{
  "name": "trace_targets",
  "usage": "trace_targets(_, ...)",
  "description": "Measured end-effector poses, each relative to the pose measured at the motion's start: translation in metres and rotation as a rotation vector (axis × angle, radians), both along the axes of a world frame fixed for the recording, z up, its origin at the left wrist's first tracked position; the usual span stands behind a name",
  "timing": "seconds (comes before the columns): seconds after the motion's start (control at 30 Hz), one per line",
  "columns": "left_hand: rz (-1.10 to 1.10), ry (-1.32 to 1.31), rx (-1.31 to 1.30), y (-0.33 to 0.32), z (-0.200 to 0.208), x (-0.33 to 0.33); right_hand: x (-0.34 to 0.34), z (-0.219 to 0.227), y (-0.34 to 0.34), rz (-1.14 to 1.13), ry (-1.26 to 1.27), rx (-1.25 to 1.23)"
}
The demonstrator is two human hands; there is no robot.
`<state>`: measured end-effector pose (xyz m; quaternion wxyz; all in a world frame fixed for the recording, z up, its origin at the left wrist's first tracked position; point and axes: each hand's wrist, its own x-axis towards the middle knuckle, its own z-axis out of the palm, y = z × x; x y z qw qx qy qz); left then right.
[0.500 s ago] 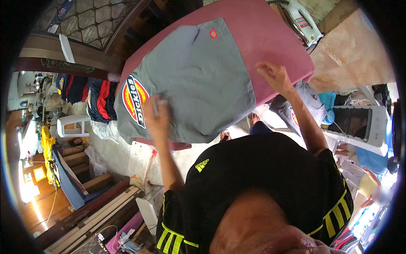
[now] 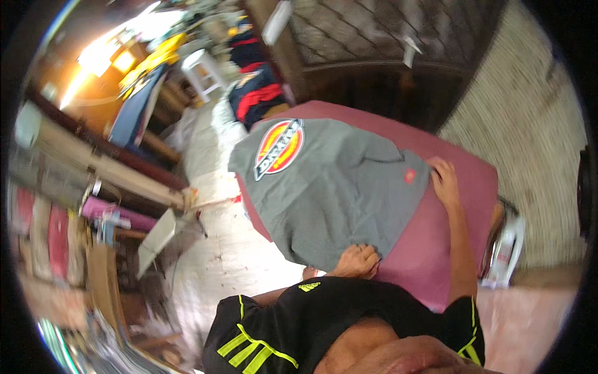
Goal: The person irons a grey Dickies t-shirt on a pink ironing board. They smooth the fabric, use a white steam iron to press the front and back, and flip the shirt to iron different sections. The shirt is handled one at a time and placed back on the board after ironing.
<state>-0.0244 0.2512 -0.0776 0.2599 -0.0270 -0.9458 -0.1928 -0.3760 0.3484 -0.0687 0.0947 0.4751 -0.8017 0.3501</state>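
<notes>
A grey garment point(image 2: 349, 187) lies spread over a padded table with a maroon cover point(image 2: 408, 274). It bears a big red, yellow and white oval print point(image 2: 280, 149) toward its far left and a small red label point(image 2: 409, 176) near its right edge. My left hand point(image 2: 358, 260) is at the near right corner of the cloth, its fingers curled over the hem. At the far right corner, beside the small label, my right hand point(image 2: 443, 177) pinches the edge with bent fingers. A few soft creases run across the cloth.
A white iron point(image 2: 506, 252) stands at the right end of the padded table. Behind the table is a dark frame with metal mesh point(image 2: 374, 37). At far left are a white stool point(image 2: 204, 71), folded dark and red clothes point(image 2: 256, 93) and yellow cloth point(image 2: 152, 62).
The view has turned leftward. My left hand has moved from beside the oval print to the near right corner; my right hand has come down from the air onto the far right corner.
</notes>
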Motion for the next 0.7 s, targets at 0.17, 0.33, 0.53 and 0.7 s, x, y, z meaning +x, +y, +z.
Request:
trace_targets(0.17,0.165,-0.031,0.471,0.011,-0.008,0.002,-0.023,0.028,-0.010,0.179,-0.023,0.050)
trace_targets(0.33,0.465,0.055,1.085,-0.012,0.039,0.012,-0.022,0.088,-0.042,0.155,-0.278,-0.003)
trace_targets(0.53,0.687,0.205,0.078,-0.133,0.133,0.070,0.038,0.260,-0.115,0.731,0.387,-0.225)
trace_targets(0.7,0.916,0.266,-0.276,-0.157,0.227,0.119,0.050,0.369,-0.134,0.461,0.906,-0.008)
